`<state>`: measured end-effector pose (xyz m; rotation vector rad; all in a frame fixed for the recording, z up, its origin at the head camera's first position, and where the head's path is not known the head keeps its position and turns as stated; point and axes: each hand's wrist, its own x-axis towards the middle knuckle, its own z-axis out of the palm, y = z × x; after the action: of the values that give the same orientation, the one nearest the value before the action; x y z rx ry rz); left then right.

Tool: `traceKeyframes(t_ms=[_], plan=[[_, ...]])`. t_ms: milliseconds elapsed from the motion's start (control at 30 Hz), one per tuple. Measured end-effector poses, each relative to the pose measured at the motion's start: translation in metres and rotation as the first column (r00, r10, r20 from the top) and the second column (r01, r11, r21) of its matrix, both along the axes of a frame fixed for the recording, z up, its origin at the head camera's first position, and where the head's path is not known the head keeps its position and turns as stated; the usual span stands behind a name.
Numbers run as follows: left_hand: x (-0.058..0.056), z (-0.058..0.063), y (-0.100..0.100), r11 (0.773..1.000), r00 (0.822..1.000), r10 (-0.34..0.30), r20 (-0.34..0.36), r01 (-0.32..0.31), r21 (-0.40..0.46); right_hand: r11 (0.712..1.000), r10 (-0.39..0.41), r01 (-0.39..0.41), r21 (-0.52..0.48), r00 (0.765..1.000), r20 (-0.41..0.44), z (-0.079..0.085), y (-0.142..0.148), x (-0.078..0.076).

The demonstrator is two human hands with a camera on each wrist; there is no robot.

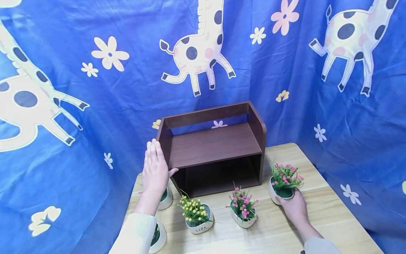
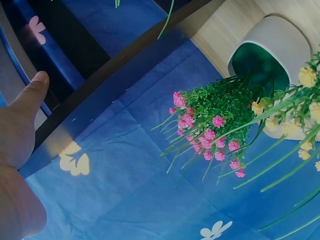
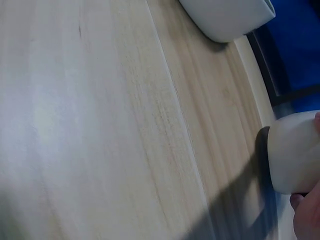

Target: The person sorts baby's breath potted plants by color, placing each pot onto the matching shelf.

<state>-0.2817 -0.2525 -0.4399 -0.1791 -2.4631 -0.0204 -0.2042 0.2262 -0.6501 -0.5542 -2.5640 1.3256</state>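
Note:
My left hand (image 1: 155,174) lies with straight fingers along the left side of a dark brown two-tier desk shelf (image 1: 215,146). In the left wrist view, the thumb of that hand (image 2: 20,125) reaches over the edge of the shelf's side panel. To the right of the shelf, my right hand (image 1: 296,208) grips the white pot of an artificial plant with pink flowers (image 1: 285,178). In the right wrist view the fingers hold this white pot (image 3: 295,152); whether its base touches the table cannot be told.
In front of the shelf stand a yellow-flowered potted plant (image 1: 198,215) and a pink-flowered one (image 1: 243,210). Two white pots, a farther one (image 1: 166,200) and a nearer one (image 1: 160,240), are partly behind my left arm. A blue giraffe-print curtain (image 1: 127,95) surrounds the wooden table (image 1: 317,197).

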Motion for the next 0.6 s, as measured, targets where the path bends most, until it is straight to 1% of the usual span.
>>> traceKeyframes(t_ms=[133, 333, 467, 600], plan=[[-0.001, -0.001, 0.001, 1.000, 1.000, 0.000, -0.007, 0.000, 0.001, 1.000, 0.014, -0.014, 0.008, 1.000, -0.005, 0.001, -0.003, 0.006], [0.000, -0.001, 0.000, 1.000, 1.000, -0.001, -0.010, 0.001, -0.006, 0.999, 0.030, -0.029, 0.038, 0.999, -0.039, 0.001, -0.013, 0.012], [0.000, 0.001, 0.001, 1.000, 1.000, 0.003, 0.002, -0.003, 0.000, 0.998, 0.050, -0.047, 0.044, 0.997, -0.063, 0.002, -0.019, 0.015], [0.000, 0.001, 0.000, 1.000, 1.000, 0.009, 0.020, -0.009, 0.006, 0.996, 0.075, -0.072, 0.045, 0.996, -0.054, 0.001, -0.025, 0.018]])
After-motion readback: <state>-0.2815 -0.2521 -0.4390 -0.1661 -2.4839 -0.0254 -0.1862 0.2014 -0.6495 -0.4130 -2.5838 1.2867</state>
